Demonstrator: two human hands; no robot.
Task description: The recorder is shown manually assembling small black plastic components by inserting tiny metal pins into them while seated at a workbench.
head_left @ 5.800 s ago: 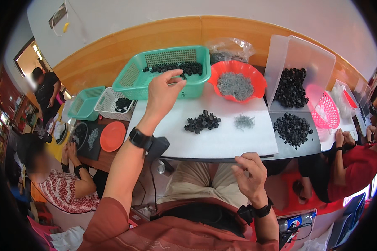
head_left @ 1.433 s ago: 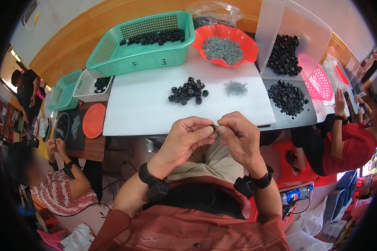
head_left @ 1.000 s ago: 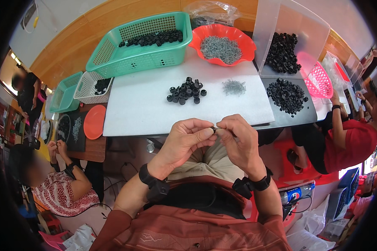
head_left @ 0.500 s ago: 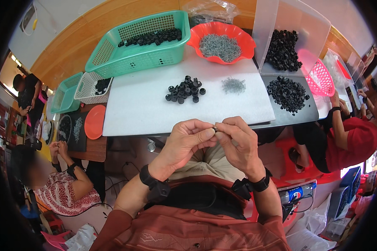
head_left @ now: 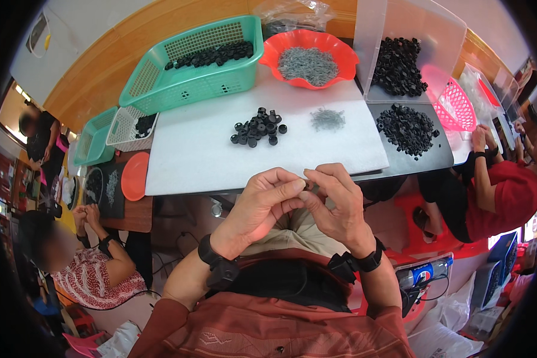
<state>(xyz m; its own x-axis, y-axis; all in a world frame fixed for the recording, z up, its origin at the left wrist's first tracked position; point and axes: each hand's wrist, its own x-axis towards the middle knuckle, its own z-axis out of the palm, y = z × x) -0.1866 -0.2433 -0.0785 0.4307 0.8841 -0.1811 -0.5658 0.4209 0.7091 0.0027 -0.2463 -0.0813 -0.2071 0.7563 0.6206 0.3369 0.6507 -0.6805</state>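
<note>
Both my hands meet in front of the table's near edge, above my lap. My left hand point(head_left: 265, 200) is closed, thumb and forefinger pinching a small dark part point(head_left: 308, 185) that is mostly covered by fingertips. Close against it, my right hand point(head_left: 338, 206) has bent fingers around the same spot, its forefinger lifted a little above the part and its thumb low beside it. Whether the right fingers grip anything is hidden. Beyond my hands, a loose pile of black round caps point(head_left: 258, 127) and a small heap of thin metal pins or screws point(head_left: 327, 119) lie on the white sheet point(head_left: 191, 149).
Farther back stand a green basket point(head_left: 191, 89), a red scalloped bowl point(head_left: 350, 62) of metal pieces and a clear bin point(head_left: 447, 30) with black parts. More small black rings point(head_left: 407, 131) lie at right. Co-workers sit on both sides; a red plate point(head_left: 135, 176) is at left.
My right forefinger has lifted slightly away from the left fingertips, and more of the small dark part shows. The view has shifted slightly.
</note>
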